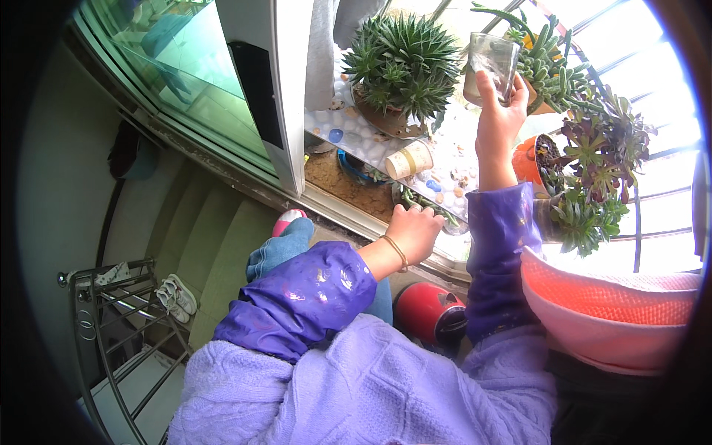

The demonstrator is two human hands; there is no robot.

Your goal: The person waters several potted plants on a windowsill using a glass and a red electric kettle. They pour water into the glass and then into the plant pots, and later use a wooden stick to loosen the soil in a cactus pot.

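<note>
My right hand (500, 119) is raised over the plant shelf (367, 130) and grips a clear glass tumbler (495, 53) around its lower part. A potted cactus (548, 64) stands just behind the tumbler. My left hand (413, 233), with a gold bangle at the wrist, is curled knuckles up by the window track. Its fingertips are hidden, so I cannot tell whether it grips anything. A paper cup (410, 159) lies on its side on the pebble-patterned shelf surface, just above that hand. A spiky rosette succulent (405, 64) grows in a pot behind the cup.
Dark-leaved succulents (603, 144) and an orange pot (528, 161) line the barred window at right. A red kettle-like vessel (428, 312) stands below my left hand. A pink woven container (606, 317) is at right. Steps (222, 261) and a metal rack (128, 334) lie left.
</note>
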